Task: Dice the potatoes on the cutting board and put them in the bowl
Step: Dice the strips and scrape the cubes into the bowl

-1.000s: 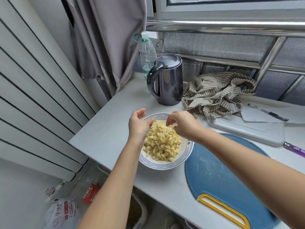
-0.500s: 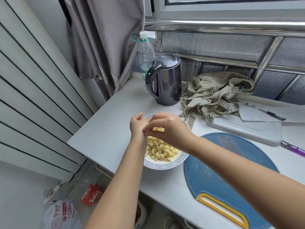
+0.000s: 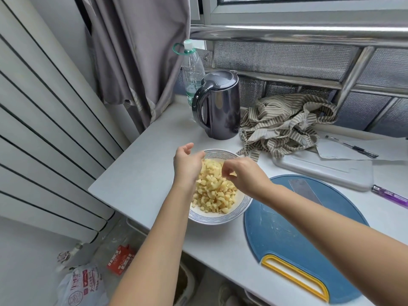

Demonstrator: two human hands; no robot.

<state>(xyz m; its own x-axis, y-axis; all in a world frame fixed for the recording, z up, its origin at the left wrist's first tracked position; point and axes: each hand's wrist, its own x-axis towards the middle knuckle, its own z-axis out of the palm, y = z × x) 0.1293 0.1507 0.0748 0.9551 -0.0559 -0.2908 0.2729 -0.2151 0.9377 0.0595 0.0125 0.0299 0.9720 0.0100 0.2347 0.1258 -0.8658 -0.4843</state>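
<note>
A white bowl (image 3: 221, 218) with a blue patterned rim stands near the counter's front edge, heaped with pale yellow diced potato (image 3: 213, 193). My left hand (image 3: 187, 164) hovers over the bowl's left rim with its fingers relaxed and its palm turned toward the pile. My right hand (image 3: 245, 174) hangs over the right side of the pile with its fingertips bunched downward; I see no piece between them. To the right of the bowl lies the round blue cutting board (image 3: 293, 241) with a yellow handle slot. A knife blade (image 3: 305, 191) rests on its far part, its handle hidden by my forearm.
A dark kettle (image 3: 217, 106) and a plastic water bottle (image 3: 192, 69) stand behind the bowl. A striped cloth (image 3: 284, 127), a white tray (image 3: 324, 172), a pen (image 3: 351, 146) and a purple lighter (image 3: 389, 196) lie to the right. The counter drops off at left, with bags on the floor.
My right hand has drawn back from my left hand toward the right side of the bowl. My left hand has stayed over the left rim.
</note>
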